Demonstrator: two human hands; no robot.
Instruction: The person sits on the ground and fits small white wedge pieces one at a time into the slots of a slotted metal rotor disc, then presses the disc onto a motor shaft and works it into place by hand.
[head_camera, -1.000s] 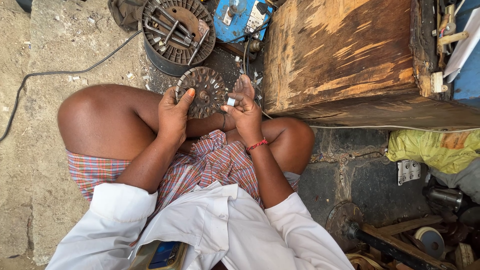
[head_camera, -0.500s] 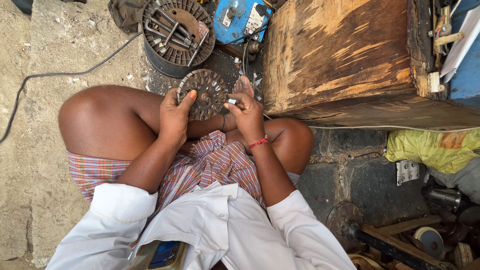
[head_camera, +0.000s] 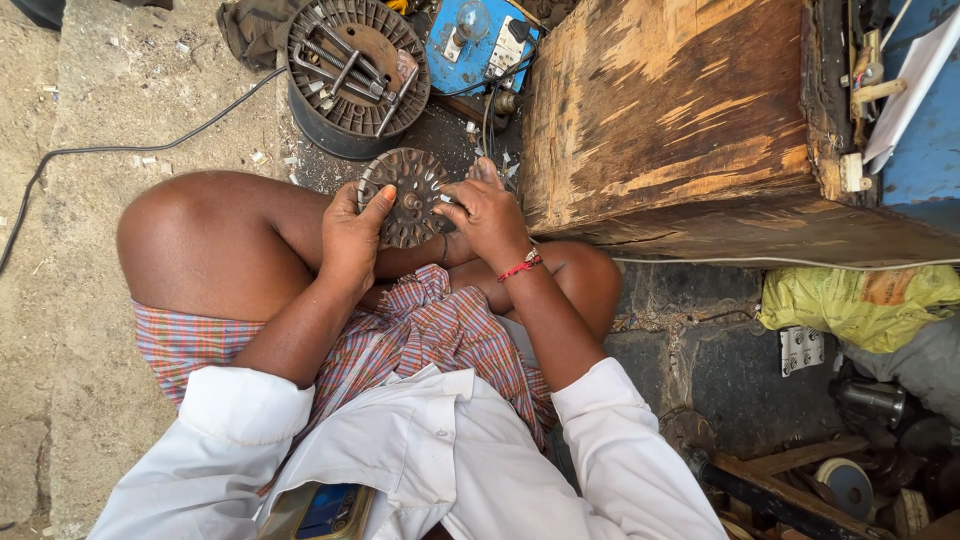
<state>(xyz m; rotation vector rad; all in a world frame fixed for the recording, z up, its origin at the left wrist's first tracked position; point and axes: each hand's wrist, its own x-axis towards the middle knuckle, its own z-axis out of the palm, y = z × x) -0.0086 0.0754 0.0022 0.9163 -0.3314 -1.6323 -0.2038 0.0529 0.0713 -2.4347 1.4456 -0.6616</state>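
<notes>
Held up over the lap, above the crossed legs: a round, dark metal disc (head_camera: 408, 197), slotted all around like a motor core, gripped between both hands. Left hand (head_camera: 352, 238) closed on the disc's left rim, thumb laid over the face toward the hub. Right hand (head_camera: 482, 213) narrowed at the right rim, fingertips pinched around what looks like a small pale piece at the edge slots; too small to name. Judging by the bare slots and open centre hole, early to middle of the work on this disc: no winding visible in the slots, most still to be filled or cleaned. Flat face turned up toward the camera, tipped slightly toward the person; no long axis in a round part, centre axis pointing roughly up. Just beyond on the ground, a larger round housing (head_camera: 355, 75) with loose rods laid across it, beside a blue box (head_camera: 480, 45) and a wooden block (head_camera: 680, 110)
</notes>
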